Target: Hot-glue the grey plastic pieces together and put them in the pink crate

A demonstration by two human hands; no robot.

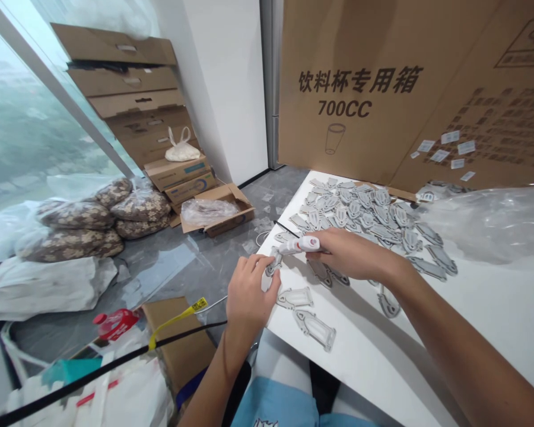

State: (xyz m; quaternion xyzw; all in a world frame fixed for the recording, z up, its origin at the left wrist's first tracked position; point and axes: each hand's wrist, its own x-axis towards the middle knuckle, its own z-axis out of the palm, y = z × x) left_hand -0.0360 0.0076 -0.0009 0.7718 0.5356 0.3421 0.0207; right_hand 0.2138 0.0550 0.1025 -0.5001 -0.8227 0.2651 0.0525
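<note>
My right hand (338, 252) is closed around a white pistol-shaped tool (309, 243) with small red marks; its exact kind is unclear. The tool's narrow end points left, toward a small grey plastic part (273, 264) at the table's left edge. My left hand (251, 287) pinches that part between thumb and fingers. Nearer to me, two flat grey frame-like pieces (315, 329) lie on the white table (360, 356). Many similar grey pieces (356, 207) are heaped beyond my right hand, and a few lie beneath its forearm.
A large cardboard box (351, 142) stands behind the table, with small white labels on it. Clear plastic sheeting (493, 225) covers the right side. On the floor at left are bagged camouflage-patterned items (78, 213), stacked cartons (137, 107) and an open box (229, 222). A black strap (178, 338) crosses lower left.
</note>
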